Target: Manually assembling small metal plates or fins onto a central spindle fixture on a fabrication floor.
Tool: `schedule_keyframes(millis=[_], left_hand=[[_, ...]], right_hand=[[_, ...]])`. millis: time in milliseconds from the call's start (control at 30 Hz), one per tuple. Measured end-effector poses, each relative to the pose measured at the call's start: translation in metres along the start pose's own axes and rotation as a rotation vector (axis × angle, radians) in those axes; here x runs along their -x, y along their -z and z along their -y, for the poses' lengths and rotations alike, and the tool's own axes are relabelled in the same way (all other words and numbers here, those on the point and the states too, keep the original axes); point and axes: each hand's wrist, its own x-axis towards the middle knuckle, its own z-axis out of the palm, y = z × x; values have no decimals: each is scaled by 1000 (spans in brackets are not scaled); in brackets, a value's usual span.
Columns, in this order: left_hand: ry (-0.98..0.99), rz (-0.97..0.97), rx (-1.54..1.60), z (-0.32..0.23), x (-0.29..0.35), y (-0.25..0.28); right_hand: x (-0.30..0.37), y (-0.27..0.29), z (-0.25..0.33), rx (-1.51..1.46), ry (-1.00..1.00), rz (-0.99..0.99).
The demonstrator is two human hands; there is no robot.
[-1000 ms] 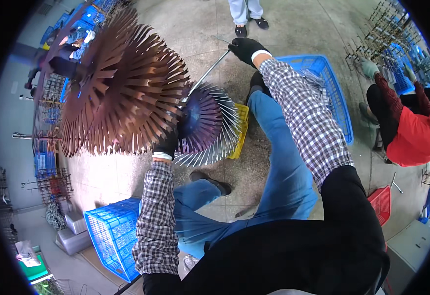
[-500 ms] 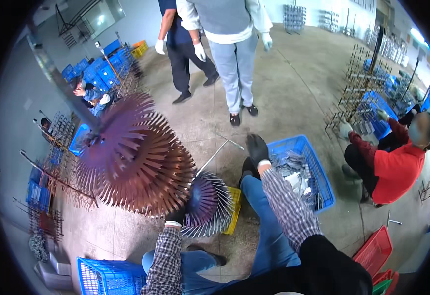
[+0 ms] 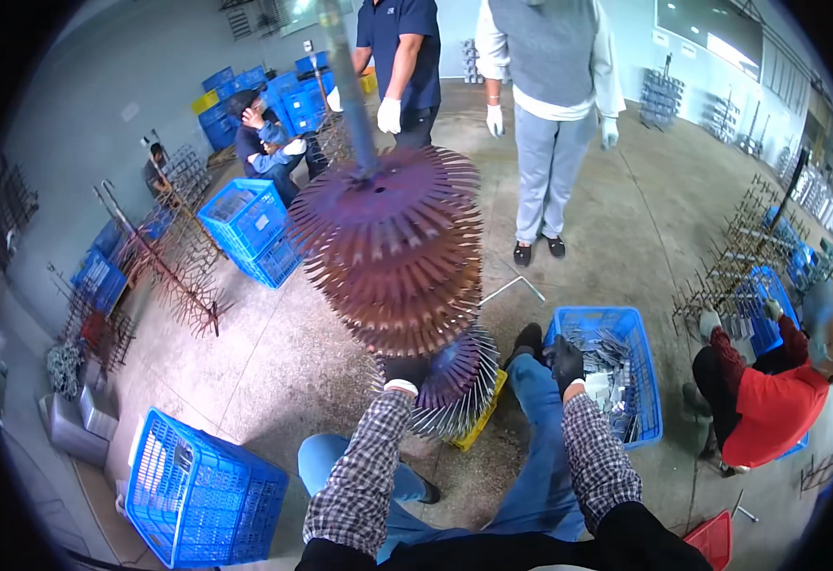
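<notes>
A tall rack of stacked, reddish-brown toothed discs stands on a central pole in front of me. Its lowest tier is purple in the middle and bristles with silvery strips. My left hand, in a black glove, touches the rack between the brown tiers and this lowest one; its fingers are hidden. My right hand, also black-gloved, is at the left rim of a blue crate with its fingers curled; what they hold, if anything, I cannot make out. Flat grey metal pieces lie loose in that crate.
Another blue crate stands at lower left, and a yellow crate is behind the rack's base. Two people stand ahead; a seated person in red works at right. A bent metal rod lies on the floor.
My view has turned left, so the rack sits nearer the middle. My right hand has drawn back from beyond the blue crate's far left corner to its left rim, and its fingers have curled.
</notes>
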Motion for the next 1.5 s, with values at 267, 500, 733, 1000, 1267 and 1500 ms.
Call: schedule_keyframes(millis=[267, 500, 733, 1000, 1267, 1500], left_hand=[[105, 38, -40, -15, 5, -11], [101, -239, 208, -73, -38, 10], [20, 11, -158, 5, -9, 43], [103, -96, 76, 4, -24, 51], [476, 351, 620, 9, -42, 84], [-81, 267, 396, 43, -42, 91]], right_hand=[[13, -4, -3, 18, -146, 11], [-64, 99, -104, -372, -258, 114], [-10, -33, -52, -66, -155, 23], [49, -22, -1, 321, 474, 34], [171, 20, 38, 38, 328, 254], [69, 227, -110, 865, -123, -204]])
